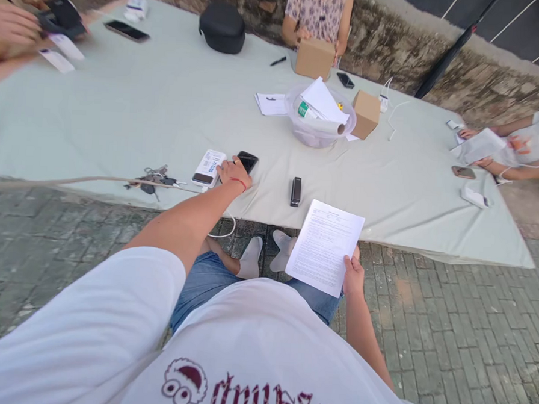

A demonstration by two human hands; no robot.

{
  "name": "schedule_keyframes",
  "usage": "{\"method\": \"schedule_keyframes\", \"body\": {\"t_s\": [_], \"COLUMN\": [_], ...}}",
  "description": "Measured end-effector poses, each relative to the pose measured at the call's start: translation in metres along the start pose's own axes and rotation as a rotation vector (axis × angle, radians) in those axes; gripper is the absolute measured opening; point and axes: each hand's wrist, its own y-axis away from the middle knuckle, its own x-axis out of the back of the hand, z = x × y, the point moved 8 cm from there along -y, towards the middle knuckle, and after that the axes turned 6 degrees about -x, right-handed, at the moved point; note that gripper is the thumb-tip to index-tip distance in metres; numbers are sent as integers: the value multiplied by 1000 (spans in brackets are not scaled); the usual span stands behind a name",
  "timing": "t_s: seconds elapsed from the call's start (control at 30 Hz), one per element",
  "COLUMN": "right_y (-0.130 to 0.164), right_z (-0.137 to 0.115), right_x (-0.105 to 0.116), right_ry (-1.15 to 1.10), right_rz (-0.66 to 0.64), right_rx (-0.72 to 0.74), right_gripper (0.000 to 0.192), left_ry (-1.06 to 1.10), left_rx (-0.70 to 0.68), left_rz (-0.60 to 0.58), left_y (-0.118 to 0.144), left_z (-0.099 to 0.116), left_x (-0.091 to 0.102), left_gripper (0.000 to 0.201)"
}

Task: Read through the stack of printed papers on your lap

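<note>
Nearest, at lower centre of the frame: right hand (pixel 353 277), grip pinched on the lower right corner of a printed sheet (pixel 325 246), paper tilted up over the knees and socked feet (pixel 267 254). Just left of centre: left hand (pixel 233 173), arm stretched out to the near edge of the worktop (pixel 121 110), fingers resting on a black phone (pixel 247 161), grip released rather than clenched, beside a white power bank (pixel 209 167) touching the hand's left side. Left of that, a bunch of keys (pixel 152 178) with a cable running off to the left edge. Right of the hand, apart from it, a small black stapler-like item (pixel 296 191).

Farther up, centre right: a clear plastic bowl (pixel 318 132) holding rolled papers, a small cardboard box (pixel 365 113) just beside it, loose white sheets (pixel 271 104) on its left. At the top: another person's hands on a second cardboard box (pixel 314 58), a black pen (pixel 278 61), a black rounded case (pixel 222 27). Upper left: someone else's hand (pixel 10 28) near a dark phone (pixel 126 30). Right edge: further arms over papers (pixel 478 145).
</note>
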Motion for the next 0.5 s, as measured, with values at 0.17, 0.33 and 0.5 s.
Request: {"method": "schedule_keyframes", "body": {"t_s": [0.17,0.33,0.5], "right_y": [4,4,3], "right_z": [-2,-3,-4], "right_x": [0,-1,-3], "right_ry": [33,11,29], "right_rz": [24,31,22], "right_rx": [-44,-47,-31], "right_gripper": [45,44,43], "left_ry": [-4,-10,-3], "left_rx": [14,12,58], "left_rz": [10,26,24], "left_y": [-3,-7,-9], "left_z": [5,7,11], "left_x": [5,5,7], "left_gripper": [95,90,88]}}
